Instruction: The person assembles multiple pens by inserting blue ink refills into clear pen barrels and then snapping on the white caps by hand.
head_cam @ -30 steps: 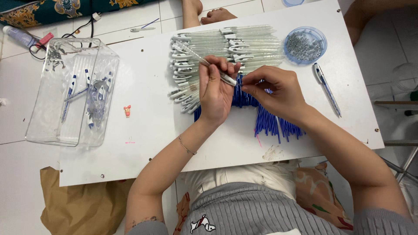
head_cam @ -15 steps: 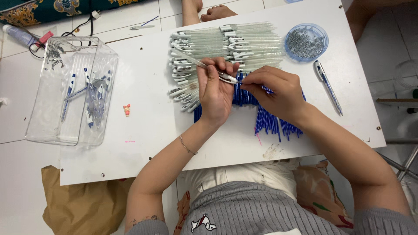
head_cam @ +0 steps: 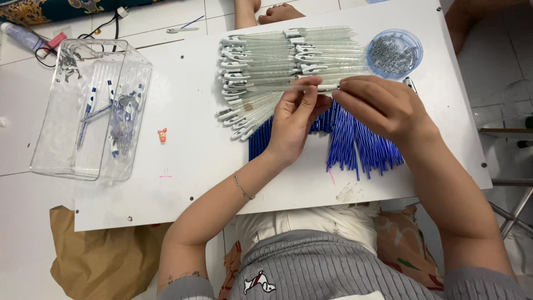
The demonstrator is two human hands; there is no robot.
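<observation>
My left hand (head_cam: 297, 119) and my right hand (head_cam: 383, 108) hold one clear pen barrel (head_cam: 323, 88) level between them, each pinching an end. They hover over a fan of blue refills (head_cam: 361, 141) on the white board (head_cam: 189, 178). Just beyond the hands lies a pile of clear pen barrels with white clips (head_cam: 272, 61). What the right fingertips press into the barrel is hidden.
A round blue dish of small metal springs (head_cam: 395, 53) sits at the far right of the board. A clear plastic bin (head_cam: 66, 150) with several finished blue-and-white pens stands at the left. A tiny red figure (head_cam: 162, 135) lies near it. A person's bare foot (head_cam: 280, 11) is at the far edge.
The barrel was tilted up to the left in my left hand; now it lies level between both hands. Both hands have shifted slightly toward the barrel pile.
</observation>
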